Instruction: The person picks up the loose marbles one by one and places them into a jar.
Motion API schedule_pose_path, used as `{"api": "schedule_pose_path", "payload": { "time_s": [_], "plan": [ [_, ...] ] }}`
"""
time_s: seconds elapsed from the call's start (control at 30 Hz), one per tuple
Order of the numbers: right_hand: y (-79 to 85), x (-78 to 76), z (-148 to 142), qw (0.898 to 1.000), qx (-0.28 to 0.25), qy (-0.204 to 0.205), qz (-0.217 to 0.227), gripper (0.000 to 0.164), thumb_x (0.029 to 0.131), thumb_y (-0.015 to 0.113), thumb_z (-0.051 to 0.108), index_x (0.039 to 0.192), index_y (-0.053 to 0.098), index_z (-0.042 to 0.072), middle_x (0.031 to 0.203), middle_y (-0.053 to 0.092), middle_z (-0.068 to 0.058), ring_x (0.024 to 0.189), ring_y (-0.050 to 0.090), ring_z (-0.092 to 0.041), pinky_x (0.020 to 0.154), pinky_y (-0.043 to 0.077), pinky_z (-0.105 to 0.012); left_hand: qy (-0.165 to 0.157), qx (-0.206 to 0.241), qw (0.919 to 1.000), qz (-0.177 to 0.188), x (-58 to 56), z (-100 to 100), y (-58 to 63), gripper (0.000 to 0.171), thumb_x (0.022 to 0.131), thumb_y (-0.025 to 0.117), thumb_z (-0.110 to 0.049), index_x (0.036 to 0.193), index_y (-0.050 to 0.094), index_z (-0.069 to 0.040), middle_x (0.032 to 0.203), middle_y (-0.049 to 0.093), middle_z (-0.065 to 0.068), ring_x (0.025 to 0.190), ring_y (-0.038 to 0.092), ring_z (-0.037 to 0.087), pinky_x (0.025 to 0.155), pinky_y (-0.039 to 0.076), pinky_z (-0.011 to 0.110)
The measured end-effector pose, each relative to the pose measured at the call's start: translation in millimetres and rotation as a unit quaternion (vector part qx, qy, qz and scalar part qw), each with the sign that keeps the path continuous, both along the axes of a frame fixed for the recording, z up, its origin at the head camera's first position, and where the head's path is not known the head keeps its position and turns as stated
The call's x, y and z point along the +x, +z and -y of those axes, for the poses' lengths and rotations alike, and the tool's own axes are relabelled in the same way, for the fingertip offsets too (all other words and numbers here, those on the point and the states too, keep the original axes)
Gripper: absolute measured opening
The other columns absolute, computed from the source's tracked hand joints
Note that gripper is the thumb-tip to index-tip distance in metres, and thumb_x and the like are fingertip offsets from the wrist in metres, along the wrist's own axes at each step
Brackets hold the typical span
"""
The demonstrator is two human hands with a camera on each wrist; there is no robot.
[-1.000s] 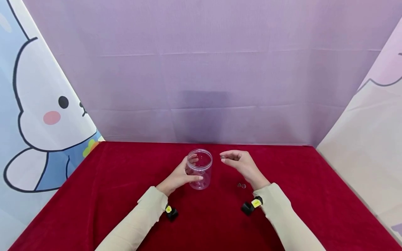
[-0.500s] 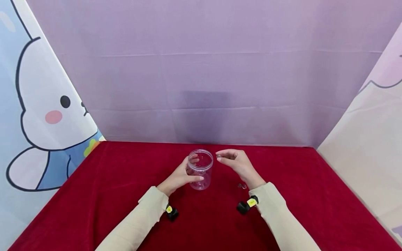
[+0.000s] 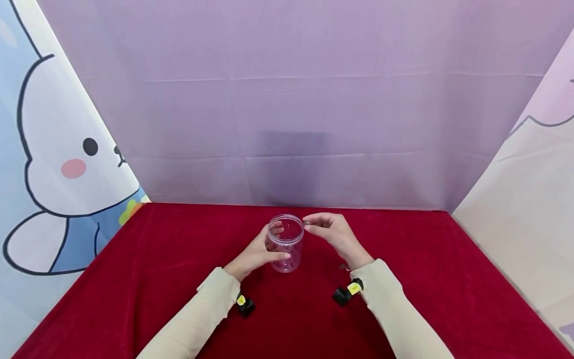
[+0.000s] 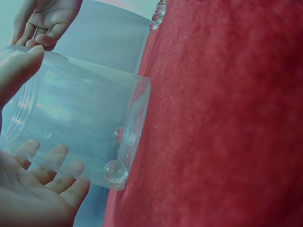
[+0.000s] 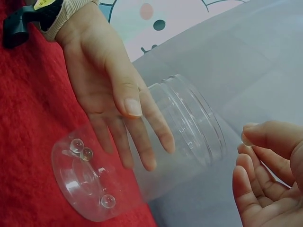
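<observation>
Fingers [image 3: 319, 216] of the right hand [image 3: 337, 233] pinch a clear marble [image 5: 246, 140] just beside the see-through jar [image 3: 291, 244]. The left hand [image 3: 256, 253] grips it; inside I see round, glassy marbles [image 4: 115, 171].

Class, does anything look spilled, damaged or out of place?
Nothing stands out: the left hand holds the clear jar upright, no cracks show, and the loose balls on the red cloth sit close together.

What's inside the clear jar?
Right wrist view: three clear balls low in the jar. Head view: the left hand partly covers it; anything behind its thumb is hidden.
</observation>
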State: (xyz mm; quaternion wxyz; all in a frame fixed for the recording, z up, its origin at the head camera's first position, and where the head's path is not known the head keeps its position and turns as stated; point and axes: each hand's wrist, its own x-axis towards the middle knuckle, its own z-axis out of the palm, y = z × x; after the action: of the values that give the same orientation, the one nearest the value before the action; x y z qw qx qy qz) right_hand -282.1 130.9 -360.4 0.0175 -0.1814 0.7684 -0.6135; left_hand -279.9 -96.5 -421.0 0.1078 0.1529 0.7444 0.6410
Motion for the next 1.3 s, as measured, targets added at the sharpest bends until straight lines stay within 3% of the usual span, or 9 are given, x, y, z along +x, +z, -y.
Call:
{"api": "schedule_pose_path", "payload": {
  "time_s": [0.43, 0.67, 0.93, 1.3],
  "plan": [
    [1.3, 1.2, 10.1, 1.0, -0.004, 0.017, -0.015, 0.026, 0.085, 0.068, 0.008, 0.108, 0.067, -0.004, 0.103, 0.068, -0.018, 0.084, 0.06, -0.019, 0.077, 0.051, -0.027, 0.002, 0.002, 0.9999, 0.016, 0.4, -0.8, 0.9, 0.09, 0.076, 0.078, -0.015, 0.147, 0.023, -0.022, 0.144, 0.039, 0.008, 0.133, 0.036, 0.029, 0.106, 0.032, 0.052],
    [-3.8, -2.1, 12.2, 1.0, -0.003, 0.017, -0.022, 0.022, 0.085, 0.069, 0.009, 0.105, 0.069, 0.0, 0.1, 0.069, -0.012, 0.082, 0.06, -0.018, 0.075, 0.051, -0.028, -0.004, 0.006, 0.9999, 0.011, -0.4, -1.1, 0.4, 0.092, 0.076, 0.078, -0.017, 0.148, 0.021, -0.018, 0.146, 0.036, 0.01, 0.132, 0.036, 0.03, 0.105, 0.033, 0.052],
    [-4.4, -2.4, 13.6, 1.0, 0.0, 0.013, -0.022, 0.023, 0.084, 0.069, 0.008, 0.105, 0.069, 0.0, 0.097, 0.07, -0.01, 0.078, 0.059, -0.017, 0.074, 0.052, -0.031, 0.001, -0.001, 0.9998, 0.017, 1.5, -0.2, 1.8, 0.089, 0.077, 0.078, -0.019, 0.146, 0.022, -0.023, 0.144, 0.038, 0.006, 0.129, 0.038, 0.026, 0.104, 0.036, 0.05],
    [-5.5, -2.2, 14.8, 1.0, -0.006, 0.015, -0.017, 0.023, 0.085, 0.068, 0.008, 0.106, 0.069, -0.001, 0.098, 0.069, -0.013, 0.078, 0.059, -0.016, 0.072, 0.05, -0.024, -0.005, 0.002, 0.9999, 0.013, 1.6, -0.6, 2.2, 0.086, 0.078, 0.076, -0.013, 0.146, 0.023, -0.022, 0.146, 0.035, 0.01, 0.131, 0.037, 0.026, 0.105, 0.034, 0.049]
  ]
}}
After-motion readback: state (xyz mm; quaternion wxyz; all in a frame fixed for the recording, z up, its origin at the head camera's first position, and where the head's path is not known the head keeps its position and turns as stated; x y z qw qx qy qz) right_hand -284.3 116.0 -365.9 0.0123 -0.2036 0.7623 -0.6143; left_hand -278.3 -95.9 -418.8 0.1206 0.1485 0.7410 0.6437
